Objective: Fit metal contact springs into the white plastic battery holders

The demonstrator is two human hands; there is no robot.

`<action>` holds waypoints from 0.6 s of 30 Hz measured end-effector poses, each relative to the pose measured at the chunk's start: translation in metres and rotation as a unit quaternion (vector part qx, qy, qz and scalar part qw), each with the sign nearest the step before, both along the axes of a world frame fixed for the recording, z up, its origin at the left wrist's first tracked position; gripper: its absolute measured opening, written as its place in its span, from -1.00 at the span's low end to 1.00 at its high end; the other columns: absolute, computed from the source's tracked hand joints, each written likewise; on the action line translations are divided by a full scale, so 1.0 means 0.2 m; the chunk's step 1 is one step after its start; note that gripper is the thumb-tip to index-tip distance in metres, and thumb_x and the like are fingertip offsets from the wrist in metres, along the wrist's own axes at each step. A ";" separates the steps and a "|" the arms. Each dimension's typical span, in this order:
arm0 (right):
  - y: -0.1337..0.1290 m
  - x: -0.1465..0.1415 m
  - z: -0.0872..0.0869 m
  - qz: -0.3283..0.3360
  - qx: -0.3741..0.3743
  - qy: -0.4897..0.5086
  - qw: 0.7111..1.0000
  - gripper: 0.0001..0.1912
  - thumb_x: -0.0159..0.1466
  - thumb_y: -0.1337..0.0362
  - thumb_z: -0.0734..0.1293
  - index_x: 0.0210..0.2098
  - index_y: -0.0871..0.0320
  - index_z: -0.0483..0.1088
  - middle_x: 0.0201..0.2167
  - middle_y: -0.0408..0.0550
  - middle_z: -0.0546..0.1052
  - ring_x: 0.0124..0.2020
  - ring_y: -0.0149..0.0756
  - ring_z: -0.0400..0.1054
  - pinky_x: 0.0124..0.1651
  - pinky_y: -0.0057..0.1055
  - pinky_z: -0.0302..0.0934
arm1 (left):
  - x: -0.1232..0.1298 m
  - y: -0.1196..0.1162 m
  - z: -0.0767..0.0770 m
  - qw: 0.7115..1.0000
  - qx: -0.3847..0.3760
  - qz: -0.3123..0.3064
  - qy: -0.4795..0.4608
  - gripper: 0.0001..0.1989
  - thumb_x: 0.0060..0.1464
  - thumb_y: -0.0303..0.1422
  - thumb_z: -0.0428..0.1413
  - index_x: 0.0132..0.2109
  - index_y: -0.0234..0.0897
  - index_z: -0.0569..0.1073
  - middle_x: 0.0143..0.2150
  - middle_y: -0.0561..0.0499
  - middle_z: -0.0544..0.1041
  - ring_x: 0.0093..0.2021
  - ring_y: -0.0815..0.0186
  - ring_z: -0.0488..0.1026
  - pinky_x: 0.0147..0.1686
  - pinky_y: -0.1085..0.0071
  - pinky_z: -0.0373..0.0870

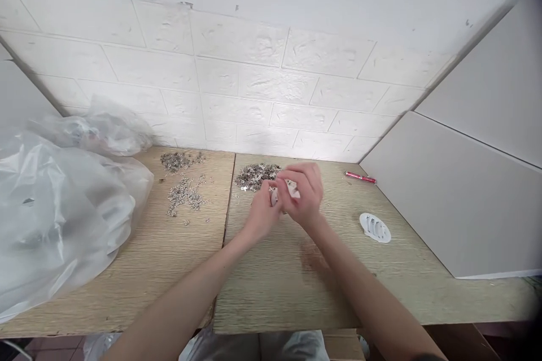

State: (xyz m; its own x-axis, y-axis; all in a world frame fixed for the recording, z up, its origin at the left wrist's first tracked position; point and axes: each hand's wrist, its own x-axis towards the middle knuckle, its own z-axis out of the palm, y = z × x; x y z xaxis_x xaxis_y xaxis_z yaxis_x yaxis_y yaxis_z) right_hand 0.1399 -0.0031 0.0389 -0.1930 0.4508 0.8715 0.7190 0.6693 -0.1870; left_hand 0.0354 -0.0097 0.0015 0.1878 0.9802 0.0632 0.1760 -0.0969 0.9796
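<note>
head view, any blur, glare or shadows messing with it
Head view: the left hand and right hand look blurred, so the white item at their fingers is unclear; head view: glare on the wall and plastic bag; head view: soft shadow on the table beside the right forearm; head view: darkened right-hand corners.

No word, label, brand, number or sign is showing legibly. The red pen (360,177) lying toward the right of the table is bearing pale markings that are appearing too small and blurred to read. The large translucent plastic bag (76,197) at the left is showing one small dark mark, which is also staying unreadable.
</note>
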 end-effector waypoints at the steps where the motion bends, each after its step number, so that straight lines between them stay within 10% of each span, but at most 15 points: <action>1: -0.01 0.06 -0.03 -0.013 -0.003 0.006 1.000 -0.85 0.29 0.26 0.19 -0.35 0.08 0.38 -0.37 0.02 0.47 -0.29 -0.20 0.33 -0.21 -0.20 0.20 | 0.01 0.00 -0.01 0.999 -0.023 0.005 -0.037 -0.73 0.10 -0.22 0.04 -0.12 -0.25 0.24 -0.43 0.09 0.40 -0.57 0.42 0.29 -0.56 0.46 0.22; 10: -0.01 0.13 -0.15 0.020 -0.196 0.084 0.977 -0.87 0.30 0.29 0.20 -0.35 0.13 0.35 -0.30 -0.01 0.47 -0.22 -0.27 0.33 -0.15 -0.32 0.22 | 0.00 0.00 0.01 0.933 -0.150 -0.047 -0.324 -0.71 0.00 -0.20 0.16 -0.19 -0.30 0.40 -0.30 0.02 0.41 -0.34 0.41 0.34 -0.40 0.51 0.32; 18: -0.02 0.15 -0.13 0.015 -0.271 0.175 0.947 -0.89 0.25 0.28 0.24 -0.39 0.14 0.36 -0.38 -0.08 0.45 -0.31 -0.32 0.30 -0.22 -0.39 0.19 | -0.02 -0.01 0.02 0.891 -0.211 -0.108 -0.388 -0.75 0.13 -0.31 0.12 -0.06 -0.30 0.47 -0.06 -0.12 0.49 -0.12 0.33 0.43 -0.09 0.41 0.41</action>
